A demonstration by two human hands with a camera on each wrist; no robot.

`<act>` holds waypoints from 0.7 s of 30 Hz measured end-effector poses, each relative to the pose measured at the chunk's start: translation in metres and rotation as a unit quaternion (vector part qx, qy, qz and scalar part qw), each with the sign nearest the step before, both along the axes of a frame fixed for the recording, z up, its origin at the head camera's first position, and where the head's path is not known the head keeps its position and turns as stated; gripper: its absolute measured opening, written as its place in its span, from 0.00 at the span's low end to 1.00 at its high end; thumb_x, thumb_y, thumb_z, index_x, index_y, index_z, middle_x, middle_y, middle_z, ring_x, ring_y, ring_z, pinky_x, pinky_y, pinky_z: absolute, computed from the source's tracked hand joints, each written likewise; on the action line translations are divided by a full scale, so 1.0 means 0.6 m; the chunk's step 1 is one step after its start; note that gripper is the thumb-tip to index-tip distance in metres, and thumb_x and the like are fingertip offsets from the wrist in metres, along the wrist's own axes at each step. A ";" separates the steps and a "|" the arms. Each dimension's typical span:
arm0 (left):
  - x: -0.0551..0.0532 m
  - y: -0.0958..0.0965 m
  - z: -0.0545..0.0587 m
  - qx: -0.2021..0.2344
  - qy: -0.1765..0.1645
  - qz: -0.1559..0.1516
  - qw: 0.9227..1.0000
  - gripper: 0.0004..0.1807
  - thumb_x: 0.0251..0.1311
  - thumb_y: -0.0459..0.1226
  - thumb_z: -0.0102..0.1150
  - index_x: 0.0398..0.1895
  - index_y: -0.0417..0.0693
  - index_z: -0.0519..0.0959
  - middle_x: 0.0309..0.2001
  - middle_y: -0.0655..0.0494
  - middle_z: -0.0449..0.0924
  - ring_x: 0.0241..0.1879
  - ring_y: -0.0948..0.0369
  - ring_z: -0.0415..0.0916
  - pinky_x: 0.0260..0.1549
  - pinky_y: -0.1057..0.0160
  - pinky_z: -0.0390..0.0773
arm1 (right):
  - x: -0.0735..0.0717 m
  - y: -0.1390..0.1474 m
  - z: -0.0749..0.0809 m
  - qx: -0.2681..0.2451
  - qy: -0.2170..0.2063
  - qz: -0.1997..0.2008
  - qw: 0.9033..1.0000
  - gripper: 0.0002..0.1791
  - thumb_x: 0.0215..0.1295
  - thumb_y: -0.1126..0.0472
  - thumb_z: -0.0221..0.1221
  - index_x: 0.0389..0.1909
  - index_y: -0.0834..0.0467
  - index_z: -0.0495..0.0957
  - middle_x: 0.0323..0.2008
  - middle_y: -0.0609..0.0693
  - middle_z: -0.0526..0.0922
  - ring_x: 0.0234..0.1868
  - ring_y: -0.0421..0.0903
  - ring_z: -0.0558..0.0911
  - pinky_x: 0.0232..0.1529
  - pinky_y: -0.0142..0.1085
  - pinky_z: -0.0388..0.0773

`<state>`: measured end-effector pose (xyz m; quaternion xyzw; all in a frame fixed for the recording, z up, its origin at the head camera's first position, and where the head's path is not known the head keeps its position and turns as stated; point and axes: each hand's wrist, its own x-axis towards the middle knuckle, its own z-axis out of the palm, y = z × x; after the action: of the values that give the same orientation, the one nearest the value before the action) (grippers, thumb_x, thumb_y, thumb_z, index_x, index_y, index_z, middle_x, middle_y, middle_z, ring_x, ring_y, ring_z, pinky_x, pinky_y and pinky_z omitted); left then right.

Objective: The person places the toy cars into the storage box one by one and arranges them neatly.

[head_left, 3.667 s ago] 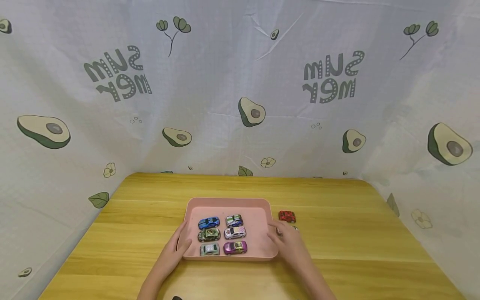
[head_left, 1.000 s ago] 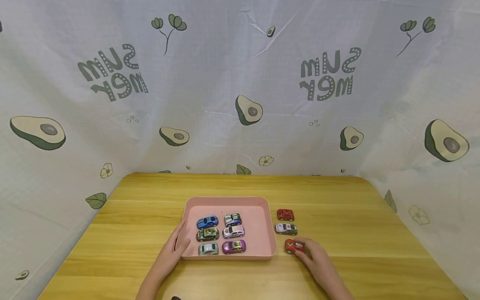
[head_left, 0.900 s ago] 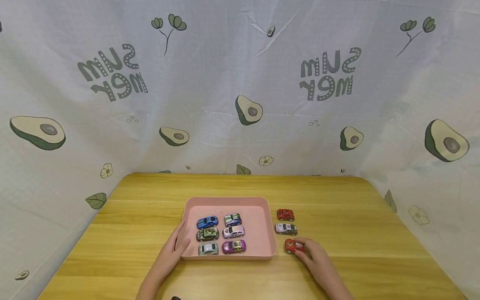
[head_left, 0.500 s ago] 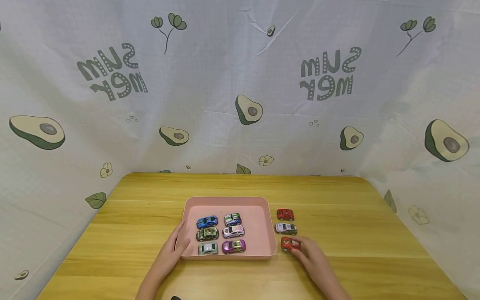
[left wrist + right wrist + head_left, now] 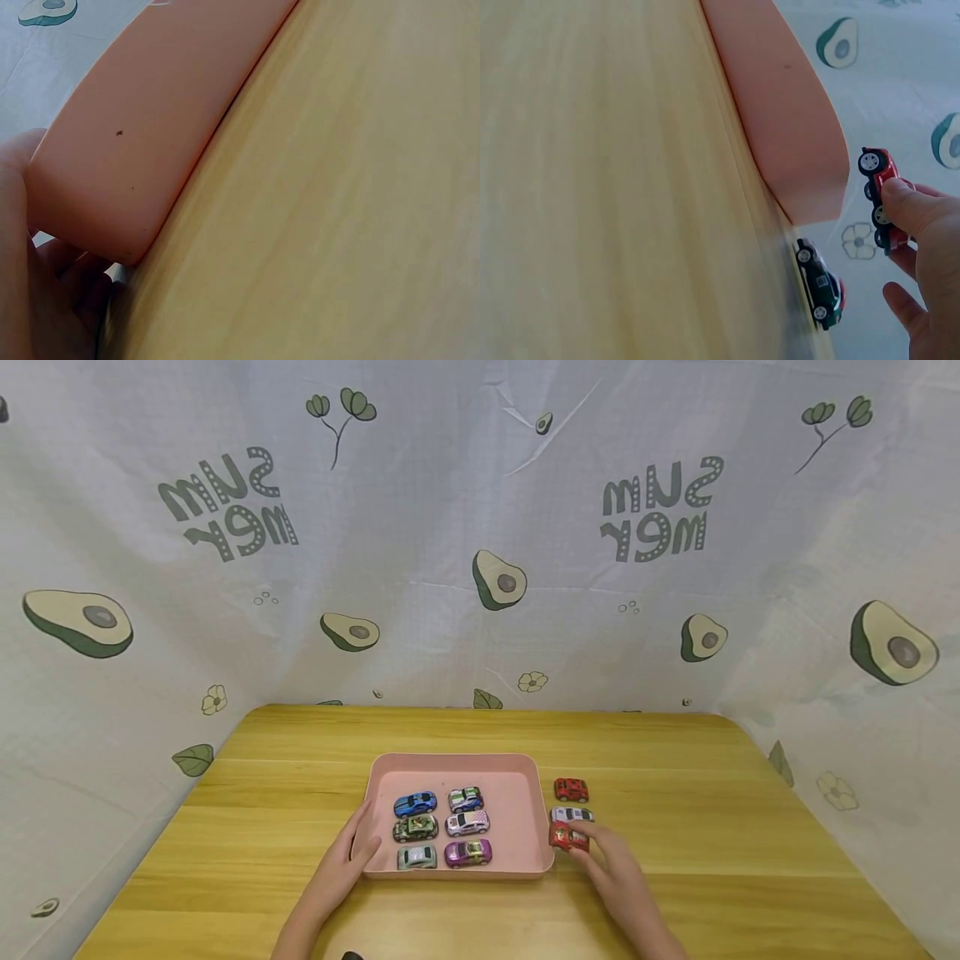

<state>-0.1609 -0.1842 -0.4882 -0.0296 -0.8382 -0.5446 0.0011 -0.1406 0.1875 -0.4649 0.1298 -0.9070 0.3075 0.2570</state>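
Note:
My right hand [image 5: 618, 872] pinches a red toy car [image 5: 567, 837] between thumb and fingers. In the right wrist view the red toy car [image 5: 885, 199] is off the table, its wheels showing. It hangs beside the right wall of a pink tray [image 5: 517, 852], partly covering a silver and dark toy car [image 5: 572, 814] in the head view. My left hand [image 5: 341, 864] grips the tray's left side near the front corner, thumb at the rim. In the left wrist view, fingers curl outside the tray wall [image 5: 150, 127].
Inside the tray stand two columns of toy cars, among them a blue one [image 5: 415, 803], a camouflage one [image 5: 416, 828] and a purple one [image 5: 468, 853]. Another red car [image 5: 572, 789] rests on the wooden table [image 5: 675, 810] right of the tray. A printed curtain [image 5: 420, 527] hangs behind.
My right hand left the tray's right side and took hold of the red toy car at the front right. It has since raised it and moved it left, toward the tray. The left hand stays put.

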 end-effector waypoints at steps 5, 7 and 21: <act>-0.001 -0.001 0.001 0.002 0.004 0.002 1.000 0.33 0.64 0.47 0.48 0.70 0.52 0.51 0.70 0.43 0.48 0.69 0.43 0.43 0.66 0.41 0.46 | -0.005 -0.013 0.001 0.009 0.030 0.022 0.999 0.23 0.42 0.68 0.67 0.44 0.56 0.78 0.43 0.49 0.82 0.45 0.46 0.77 0.47 0.34 0.74; -0.001 -0.002 0.001 0.002 0.006 0.003 1.000 0.33 0.64 0.47 0.48 0.70 0.52 0.51 0.70 0.42 0.48 0.69 0.43 0.43 0.66 0.41 0.46 | -0.007 -0.020 0.002 0.011 0.041 0.035 0.999 0.23 0.41 0.68 0.67 0.43 0.56 0.78 0.42 0.48 0.82 0.45 0.45 0.77 0.48 0.28 0.71; 0.001 0.001 0.000 0.006 -0.004 0.005 1.000 0.34 0.63 0.48 0.49 0.70 0.53 0.52 0.71 0.45 0.49 0.70 0.44 0.43 0.67 0.42 0.47 | -0.032 -0.066 0.019 0.056 -0.082 0.051 0.994 0.17 0.46 0.58 0.66 0.41 0.51 0.80 0.41 0.45 0.84 0.46 0.44 0.79 0.52 0.43 0.73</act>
<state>-0.1605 -0.1837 -0.4879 -0.0233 -0.8353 -0.5494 0.0004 -0.1599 0.1476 -0.4533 0.1639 -0.9331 0.2784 0.1578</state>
